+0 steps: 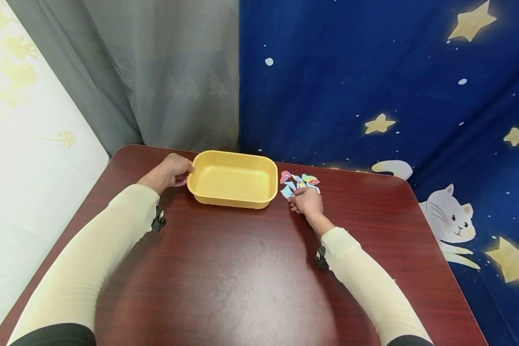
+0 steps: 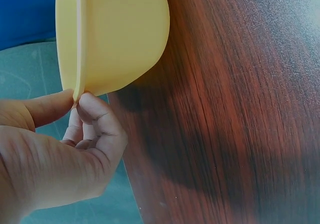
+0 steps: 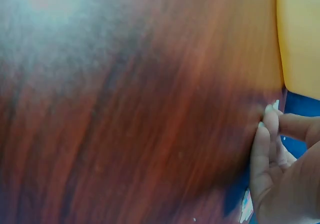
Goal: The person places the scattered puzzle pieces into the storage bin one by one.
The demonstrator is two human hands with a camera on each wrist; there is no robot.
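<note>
Yellow tub mid-frame: left hand pinches its rim, right hand pinches a paper scrap (picking up, I think), needing a gentle lift.

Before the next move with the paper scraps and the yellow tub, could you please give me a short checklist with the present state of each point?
1. Left hand pinches the rim of the tub: ok.
2. Tub stands upright with nothing visible inside: ok.
3. Right hand is at the paper scraps: ok.
4. Right hand has a scrap firmly pinched: cannot tell, the fingers hide it.
5. Scraps lie well apart for easy picking: not ok, they are bunched together on the table.
</note>
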